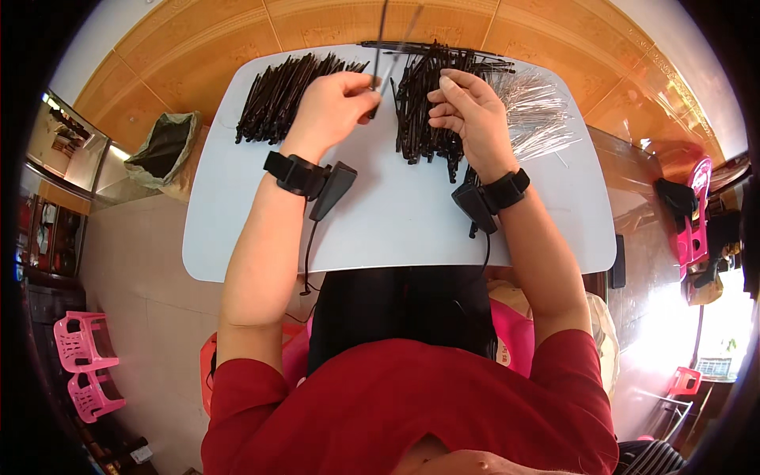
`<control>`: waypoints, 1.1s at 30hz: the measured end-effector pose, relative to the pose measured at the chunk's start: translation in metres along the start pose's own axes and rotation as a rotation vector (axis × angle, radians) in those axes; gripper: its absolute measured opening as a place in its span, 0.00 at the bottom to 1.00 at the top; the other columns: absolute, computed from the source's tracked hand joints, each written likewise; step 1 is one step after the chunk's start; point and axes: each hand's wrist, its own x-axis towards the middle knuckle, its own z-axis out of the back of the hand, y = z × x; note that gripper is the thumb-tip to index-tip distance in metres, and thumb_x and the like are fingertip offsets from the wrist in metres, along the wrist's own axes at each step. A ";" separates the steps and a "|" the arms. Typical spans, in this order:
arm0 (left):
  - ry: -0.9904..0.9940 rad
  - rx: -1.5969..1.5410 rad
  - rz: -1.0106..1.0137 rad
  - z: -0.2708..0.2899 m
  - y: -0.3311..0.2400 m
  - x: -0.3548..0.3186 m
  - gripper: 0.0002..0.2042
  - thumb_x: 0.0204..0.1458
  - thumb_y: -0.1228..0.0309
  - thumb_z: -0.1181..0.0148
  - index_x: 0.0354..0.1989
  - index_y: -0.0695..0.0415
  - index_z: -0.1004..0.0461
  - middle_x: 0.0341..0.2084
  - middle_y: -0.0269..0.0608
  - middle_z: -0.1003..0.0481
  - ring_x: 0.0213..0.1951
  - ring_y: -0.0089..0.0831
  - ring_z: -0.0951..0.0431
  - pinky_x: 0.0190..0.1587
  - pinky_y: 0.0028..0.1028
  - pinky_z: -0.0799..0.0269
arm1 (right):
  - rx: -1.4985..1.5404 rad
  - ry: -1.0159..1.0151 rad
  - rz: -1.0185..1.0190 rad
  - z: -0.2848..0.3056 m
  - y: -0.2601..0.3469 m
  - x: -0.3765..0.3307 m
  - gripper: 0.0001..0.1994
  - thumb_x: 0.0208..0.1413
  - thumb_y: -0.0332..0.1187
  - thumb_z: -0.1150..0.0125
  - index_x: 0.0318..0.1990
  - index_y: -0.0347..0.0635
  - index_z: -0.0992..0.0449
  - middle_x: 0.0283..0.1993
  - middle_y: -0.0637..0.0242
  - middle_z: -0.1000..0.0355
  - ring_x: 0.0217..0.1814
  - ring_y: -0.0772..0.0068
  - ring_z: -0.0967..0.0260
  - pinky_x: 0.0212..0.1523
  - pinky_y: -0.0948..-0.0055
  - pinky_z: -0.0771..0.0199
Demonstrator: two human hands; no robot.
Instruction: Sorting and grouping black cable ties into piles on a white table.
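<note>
The left hand (336, 109) pinches a thin dark stick (379, 47) between thumb and fingers, its length rising past the far table edge; a blurred streak beside it may be a second one. The right hand (477, 115) has its fingers curled over the middle black pile (413, 119), and whether it grips anything I cannot tell. Another black pile (265, 103) lies to the left, silvery wires (542, 115) to the right, all on a pale table (380, 226).
</note>
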 end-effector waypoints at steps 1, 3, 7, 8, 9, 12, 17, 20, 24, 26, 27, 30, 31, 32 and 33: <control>-0.052 0.030 0.001 0.008 0.001 0.003 0.11 0.52 0.72 0.39 0.40 0.65 0.22 0.24 0.38 0.22 0.27 0.26 0.22 0.34 0.26 0.26 | -0.017 0.008 -0.005 0.002 0.000 0.000 0.15 0.63 0.33 0.43 0.52 0.32 0.29 0.38 0.61 0.25 0.33 0.77 0.26 0.35 0.77 0.20; -0.172 0.205 -0.021 0.025 0.018 0.012 0.11 0.52 0.71 0.40 0.41 0.64 0.21 0.28 0.41 0.21 0.32 0.32 0.21 0.38 0.30 0.26 | -0.039 0.034 -0.019 0.001 0.000 0.001 0.18 0.64 0.33 0.44 0.56 0.32 0.32 0.40 0.60 0.25 0.34 0.77 0.26 0.36 0.77 0.21; -0.240 0.720 0.044 0.048 0.019 0.014 0.12 0.51 0.72 0.43 0.42 0.63 0.21 0.38 0.49 0.20 0.42 0.44 0.21 0.46 0.36 0.27 | -0.045 0.029 -0.038 0.003 0.002 0.000 0.17 0.64 0.34 0.45 0.56 0.32 0.32 0.40 0.60 0.25 0.33 0.77 0.26 0.36 0.77 0.21; -0.213 0.892 0.088 0.052 0.019 0.013 0.12 0.50 0.73 0.44 0.42 0.62 0.21 0.41 0.51 0.21 0.45 0.47 0.22 0.49 0.38 0.27 | -0.046 0.027 -0.037 0.004 0.002 0.000 0.17 0.64 0.34 0.45 0.56 0.32 0.32 0.40 0.60 0.25 0.33 0.77 0.26 0.36 0.77 0.21; -0.215 0.895 0.090 0.057 0.024 0.014 0.12 0.50 0.73 0.44 0.42 0.62 0.21 0.41 0.51 0.21 0.45 0.47 0.22 0.49 0.38 0.27 | -0.040 0.031 -0.039 0.003 0.002 0.000 0.17 0.64 0.33 0.45 0.56 0.32 0.31 0.40 0.60 0.25 0.33 0.77 0.27 0.35 0.77 0.21; -0.231 0.821 0.146 0.065 0.039 0.018 0.12 0.49 0.75 0.45 0.42 0.62 0.20 0.42 0.53 0.21 0.45 0.49 0.22 0.50 0.40 0.28 | -0.031 0.038 -0.042 0.001 0.002 0.000 0.17 0.64 0.33 0.44 0.56 0.33 0.31 0.39 0.60 0.25 0.33 0.77 0.27 0.35 0.76 0.21; -0.299 0.950 -0.031 0.053 0.030 0.010 0.12 0.50 0.72 0.42 0.41 0.62 0.20 0.37 0.51 0.20 0.42 0.47 0.21 0.47 0.38 0.26 | -0.031 0.041 -0.048 0.003 0.003 -0.001 0.17 0.64 0.33 0.44 0.55 0.33 0.31 0.39 0.61 0.25 0.33 0.77 0.27 0.35 0.76 0.21; -0.180 0.636 0.056 0.031 0.008 0.003 0.12 0.49 0.68 0.38 0.39 0.63 0.20 0.33 0.50 0.19 0.38 0.45 0.20 0.44 0.36 0.26 | -0.042 0.041 -0.045 0.001 0.004 -0.002 0.16 0.64 0.34 0.44 0.55 0.33 0.30 0.38 0.61 0.25 0.33 0.77 0.27 0.35 0.76 0.21; -0.009 0.593 0.063 -0.015 0.005 0.001 0.14 0.46 0.65 0.34 0.36 0.62 0.20 0.32 0.50 0.19 0.36 0.42 0.20 0.42 0.34 0.25 | -0.036 0.054 -0.060 0.001 0.002 -0.001 0.16 0.64 0.34 0.44 0.55 0.33 0.30 0.38 0.61 0.25 0.32 0.77 0.27 0.34 0.77 0.21; 0.098 0.665 0.115 -0.030 0.002 0.001 0.15 0.45 0.62 0.33 0.33 0.63 0.20 0.31 0.51 0.20 0.35 0.42 0.20 0.41 0.34 0.25 | -0.037 0.054 -0.058 0.003 0.001 0.000 0.16 0.64 0.34 0.44 0.55 0.34 0.30 0.37 0.61 0.25 0.32 0.77 0.27 0.34 0.77 0.21; 0.153 0.700 0.141 -0.032 0.002 0.001 0.15 0.45 0.61 0.33 0.31 0.63 0.20 0.31 0.52 0.20 0.35 0.42 0.20 0.40 0.35 0.25 | -0.037 0.055 -0.057 0.003 0.001 0.000 0.17 0.64 0.35 0.44 0.55 0.34 0.30 0.37 0.61 0.25 0.32 0.77 0.26 0.34 0.77 0.21; 0.177 0.657 0.110 -0.028 0.010 0.002 0.16 0.44 0.59 0.32 0.28 0.64 0.20 0.31 0.53 0.20 0.35 0.42 0.20 0.40 0.35 0.25 | -0.052 0.061 -0.071 0.001 0.001 -0.001 0.16 0.64 0.35 0.44 0.54 0.34 0.30 0.37 0.62 0.25 0.32 0.77 0.26 0.34 0.77 0.22; 0.189 0.635 0.095 -0.026 0.013 0.003 0.17 0.44 0.58 0.32 0.27 0.64 0.20 0.30 0.54 0.20 0.35 0.43 0.20 0.40 0.35 0.25 | -0.059 0.064 -0.078 0.001 0.001 -0.001 0.16 0.64 0.35 0.44 0.54 0.34 0.29 0.37 0.62 0.25 0.32 0.77 0.26 0.33 0.77 0.22; 0.188 0.636 0.096 -0.024 0.015 0.005 0.17 0.44 0.58 0.32 0.27 0.64 0.20 0.30 0.54 0.20 0.35 0.43 0.20 0.40 0.35 0.25 | -0.059 0.066 -0.078 0.000 0.001 -0.001 0.16 0.64 0.35 0.44 0.54 0.34 0.29 0.37 0.62 0.25 0.32 0.77 0.26 0.33 0.77 0.22; 0.186 0.583 0.176 -0.023 0.018 0.007 0.17 0.44 0.59 0.32 0.26 0.64 0.20 0.29 0.54 0.20 0.34 0.43 0.20 0.39 0.35 0.25 | -0.055 0.070 -0.080 -0.001 0.002 -0.001 0.16 0.64 0.35 0.44 0.54 0.34 0.29 0.37 0.62 0.25 0.32 0.77 0.27 0.33 0.77 0.22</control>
